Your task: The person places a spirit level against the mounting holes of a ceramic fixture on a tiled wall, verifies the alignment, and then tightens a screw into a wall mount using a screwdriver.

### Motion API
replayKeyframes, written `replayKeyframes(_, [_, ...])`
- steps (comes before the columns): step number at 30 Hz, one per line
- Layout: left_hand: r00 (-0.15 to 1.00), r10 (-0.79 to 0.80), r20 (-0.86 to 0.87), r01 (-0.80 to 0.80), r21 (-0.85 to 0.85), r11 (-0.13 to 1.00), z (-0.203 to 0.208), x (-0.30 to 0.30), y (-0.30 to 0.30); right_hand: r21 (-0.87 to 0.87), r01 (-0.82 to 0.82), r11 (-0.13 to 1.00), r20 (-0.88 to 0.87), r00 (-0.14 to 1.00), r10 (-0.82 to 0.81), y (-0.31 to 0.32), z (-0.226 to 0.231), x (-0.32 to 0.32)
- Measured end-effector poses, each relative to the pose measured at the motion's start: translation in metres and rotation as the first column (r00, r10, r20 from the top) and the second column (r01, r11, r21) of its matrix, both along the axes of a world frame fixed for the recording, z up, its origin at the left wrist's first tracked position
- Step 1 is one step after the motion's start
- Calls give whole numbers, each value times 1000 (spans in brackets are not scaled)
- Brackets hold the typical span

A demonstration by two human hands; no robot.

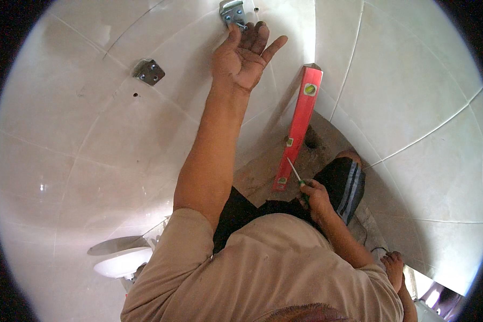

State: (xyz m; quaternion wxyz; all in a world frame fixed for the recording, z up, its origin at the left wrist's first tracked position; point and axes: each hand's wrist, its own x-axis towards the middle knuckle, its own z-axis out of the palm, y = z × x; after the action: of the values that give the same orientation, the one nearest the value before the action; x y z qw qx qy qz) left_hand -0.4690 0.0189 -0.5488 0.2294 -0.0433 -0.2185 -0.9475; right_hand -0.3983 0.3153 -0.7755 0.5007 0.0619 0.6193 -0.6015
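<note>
At the top, a metal bracket (232,13) is fixed to the tiled wall with screws. My left hand (241,59) reaches up to its lower edge. Thumb and forefinger close on a small screw (242,25) there, while the other fingers are spread. Lower down, near my lap, my right hand (317,198) is wrapped round a screwdriver (295,170) with a green handle. Its shaft points up and to the left, in front of a red spirit level (299,118) that leans upright by the wall corner.
A second metal bracket (149,72) is on the wall to the left, with a drilled hole (135,95) below it. A white basin (123,263) is at the lower left. Light tiles (408,91) cover the right wall. What appears to be another person's hand (394,265) shows at the lower right.
</note>
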Motion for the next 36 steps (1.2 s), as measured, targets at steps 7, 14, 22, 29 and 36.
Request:
replayKeyframes(7, [993,114,37,-115,10,993,-1,-11,4,-3,8,1000,16,1000,-8,-4,19,4])
replayKeyframes(14, [999,28,45,-32,74,997,12,11,12,15,53,998,12,998,-54,-2,2,5])
replayKeyframes(22, [1000,25,-5,-25,36,999,2,-2,-4,-15,7,1000,-21,1000,-7,-6,4,5])
replayKeyframes(29, [989,-70,128,86,-124,989,-10,8,11,2,16,1000,-41,999,-16,-1,4,1])
replayKeyframes(36, [526,373,765,615,-644,454,-152,104,5,-48,20,999,-203,979,-29,3,-22,5])
